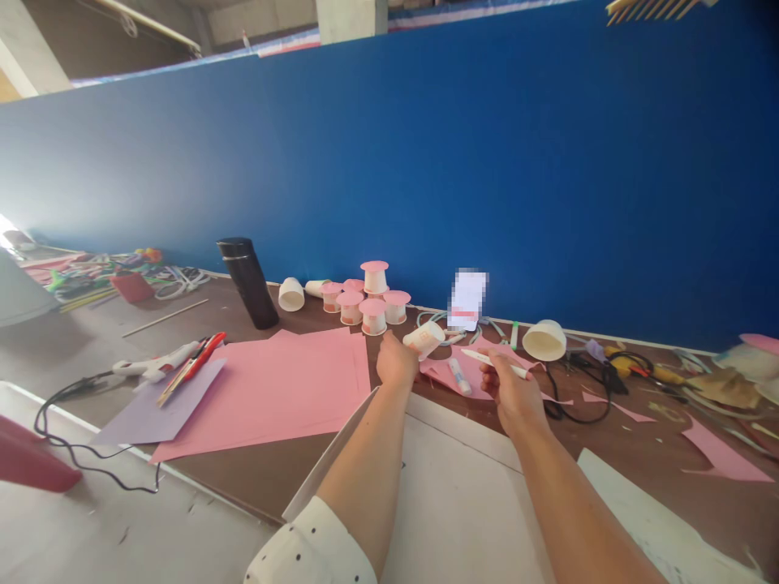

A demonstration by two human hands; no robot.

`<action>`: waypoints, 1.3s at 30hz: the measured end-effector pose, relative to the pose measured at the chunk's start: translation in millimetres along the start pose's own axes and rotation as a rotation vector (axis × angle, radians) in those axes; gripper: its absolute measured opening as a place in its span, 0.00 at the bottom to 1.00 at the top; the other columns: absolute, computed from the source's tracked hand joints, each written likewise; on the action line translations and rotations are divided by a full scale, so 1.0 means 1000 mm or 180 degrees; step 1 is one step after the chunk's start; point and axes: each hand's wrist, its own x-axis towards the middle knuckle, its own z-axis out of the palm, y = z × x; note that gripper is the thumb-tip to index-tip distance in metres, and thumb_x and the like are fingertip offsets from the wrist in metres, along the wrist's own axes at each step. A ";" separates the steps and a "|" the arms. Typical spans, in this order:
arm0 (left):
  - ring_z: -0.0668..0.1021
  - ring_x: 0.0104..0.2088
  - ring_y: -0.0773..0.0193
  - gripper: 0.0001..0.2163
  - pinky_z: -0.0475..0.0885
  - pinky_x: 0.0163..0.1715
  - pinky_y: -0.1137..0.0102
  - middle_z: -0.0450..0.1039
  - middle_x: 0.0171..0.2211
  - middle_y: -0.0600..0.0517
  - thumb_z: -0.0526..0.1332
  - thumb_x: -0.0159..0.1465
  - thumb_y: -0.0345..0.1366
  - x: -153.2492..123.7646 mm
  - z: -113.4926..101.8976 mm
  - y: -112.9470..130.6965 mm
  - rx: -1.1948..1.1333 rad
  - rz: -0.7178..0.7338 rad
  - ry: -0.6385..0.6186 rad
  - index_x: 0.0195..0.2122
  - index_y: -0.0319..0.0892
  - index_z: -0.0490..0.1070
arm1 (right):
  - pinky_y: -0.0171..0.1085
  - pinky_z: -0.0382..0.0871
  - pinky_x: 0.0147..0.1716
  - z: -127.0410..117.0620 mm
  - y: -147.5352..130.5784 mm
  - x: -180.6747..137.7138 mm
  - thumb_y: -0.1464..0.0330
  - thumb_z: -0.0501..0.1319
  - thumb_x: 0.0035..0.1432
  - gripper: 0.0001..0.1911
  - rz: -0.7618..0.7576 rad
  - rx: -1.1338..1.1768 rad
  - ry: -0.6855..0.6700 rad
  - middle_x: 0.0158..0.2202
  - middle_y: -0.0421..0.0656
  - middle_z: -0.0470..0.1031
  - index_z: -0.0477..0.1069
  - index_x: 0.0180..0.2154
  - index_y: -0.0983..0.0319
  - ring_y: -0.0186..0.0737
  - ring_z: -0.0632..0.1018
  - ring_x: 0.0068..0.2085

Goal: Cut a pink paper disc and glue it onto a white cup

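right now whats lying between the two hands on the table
In the head view, a glue stick lies on pink paper scraps between the left hand, holding a paper cup, and the right hand, holding a pen.

Our blue wall (487, 162) over a brown bench (639, 478)

We see concrete beams (346, 18) above the wall, and bright daylight washing in from the far left (12, 235).

A small white paper cup (424, 339) tilts on its side above pink paper scraps; a white pen (492, 362) lies near-level beside it.
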 end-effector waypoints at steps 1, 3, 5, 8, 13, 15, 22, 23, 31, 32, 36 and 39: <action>0.76 0.54 0.50 0.25 0.71 0.48 0.63 0.70 0.57 0.37 0.58 0.64 0.34 -0.001 -0.002 0.000 0.0105 0.0041 0.0022 0.63 0.38 0.59 | 0.27 0.66 0.18 0.000 0.000 0.000 0.60 0.71 0.48 0.14 -0.0004 -0.0004 0.0001 0.23 0.40 0.74 0.82 0.35 0.63 0.28 0.68 0.21; 0.74 0.56 0.48 0.22 0.70 0.50 0.62 0.68 0.58 0.35 0.57 0.64 0.33 -0.003 -0.008 0.002 0.0396 0.0143 0.0066 0.59 0.36 0.63 | 0.27 0.66 0.18 0.000 0.001 0.001 0.60 0.71 0.48 0.15 -0.0006 -0.0006 -0.0018 0.22 0.39 0.74 0.82 0.35 0.63 0.28 0.69 0.21; 0.72 0.57 0.47 0.17 0.69 0.50 0.61 0.67 0.58 0.35 0.57 0.63 0.31 -0.007 -0.015 0.003 0.0769 0.0286 0.0003 0.54 0.36 0.68 | 0.27 0.66 0.18 0.000 0.001 0.001 0.60 0.71 0.48 0.15 -0.0011 0.0011 -0.0051 0.22 0.39 0.73 0.82 0.35 0.63 0.28 0.69 0.21; 0.73 0.55 0.45 0.15 0.70 0.48 0.60 0.72 0.53 0.35 0.58 0.61 0.31 -0.013 -0.024 0.005 0.1187 0.0575 -0.0261 0.49 0.36 0.72 | 0.27 0.65 0.18 -0.001 0.001 0.002 0.59 0.71 0.47 0.16 0.0010 0.0027 -0.0071 0.22 0.39 0.73 0.81 0.35 0.64 0.28 0.68 0.21; 0.75 0.53 0.46 0.13 0.71 0.45 0.61 0.75 0.49 0.36 0.59 0.61 0.33 -0.018 -0.029 0.005 0.1439 0.0794 -0.0619 0.46 0.39 0.75 | 0.27 0.65 0.18 -0.001 0.000 0.000 0.59 0.72 0.46 0.16 0.0028 0.0016 -0.0041 0.22 0.39 0.74 0.81 0.35 0.64 0.28 0.68 0.21; 0.75 0.53 0.46 0.13 0.71 0.45 0.61 0.76 0.49 0.37 0.59 0.61 0.34 -0.019 -0.030 0.004 0.1522 0.0857 -0.0748 0.46 0.40 0.76 | 0.27 0.65 0.18 -0.001 0.000 0.000 0.59 0.72 0.46 0.16 0.0010 0.0011 -0.0051 0.22 0.39 0.73 0.81 0.35 0.64 0.28 0.68 0.21; 0.75 0.55 0.46 0.20 0.71 0.48 0.62 0.72 0.54 0.36 0.64 0.59 0.35 -0.018 -0.026 0.001 0.1695 0.0823 -0.1027 0.53 0.39 0.72 | 0.28 0.66 0.18 -0.002 0.001 0.002 0.59 0.71 0.48 0.16 0.0020 -0.0012 -0.0041 0.22 0.39 0.74 0.81 0.35 0.63 0.28 0.69 0.21; 0.75 0.55 0.46 0.20 0.71 0.48 0.62 0.72 0.54 0.36 0.63 0.59 0.36 -0.017 -0.025 0.001 0.1671 0.0822 -0.1031 0.53 0.39 0.72 | 0.28 0.66 0.18 -0.001 0.001 0.002 0.59 0.71 0.48 0.15 0.0029 -0.0025 -0.0035 0.22 0.39 0.74 0.81 0.35 0.63 0.29 0.69 0.21; 0.77 0.52 0.49 0.18 0.72 0.47 0.64 0.74 0.52 0.36 0.60 0.63 0.36 -0.017 -0.024 0.002 0.1604 0.0757 -0.1188 0.53 0.36 0.71 | 0.27 0.65 0.18 0.001 -0.004 -0.002 0.61 0.70 0.47 0.14 0.0005 -0.0012 -0.0006 0.22 0.39 0.73 0.81 0.34 0.64 0.29 0.68 0.21; 0.77 0.51 0.49 0.18 0.72 0.46 0.64 0.75 0.51 0.36 0.60 0.63 0.36 -0.019 -0.025 0.003 0.1628 0.0762 -0.1198 0.53 0.36 0.71 | 0.27 0.65 0.18 0.001 -0.004 -0.003 0.60 0.70 0.47 0.14 0.0006 -0.0011 -0.0012 0.22 0.39 0.73 0.81 0.34 0.64 0.28 0.68 0.21; 0.79 0.49 0.49 0.16 0.72 0.43 0.65 0.76 0.49 0.36 0.60 0.61 0.33 -0.026 -0.027 0.007 0.1695 0.0816 -0.1187 0.51 0.36 0.72 | 0.27 0.65 0.18 0.001 -0.003 -0.002 0.60 0.71 0.47 0.14 0.0010 0.0009 -0.0043 0.22 0.38 0.73 0.81 0.33 0.64 0.28 0.68 0.21; 0.80 0.44 0.50 0.13 0.72 0.39 0.65 0.78 0.43 0.40 0.61 0.60 0.34 -0.028 -0.026 0.008 0.1537 0.1027 -0.1177 0.46 0.39 0.74 | 0.27 0.65 0.18 0.001 -0.001 -0.001 0.60 0.71 0.47 0.15 0.0007 0.0002 -0.0057 0.22 0.39 0.73 0.81 0.34 0.64 0.28 0.68 0.22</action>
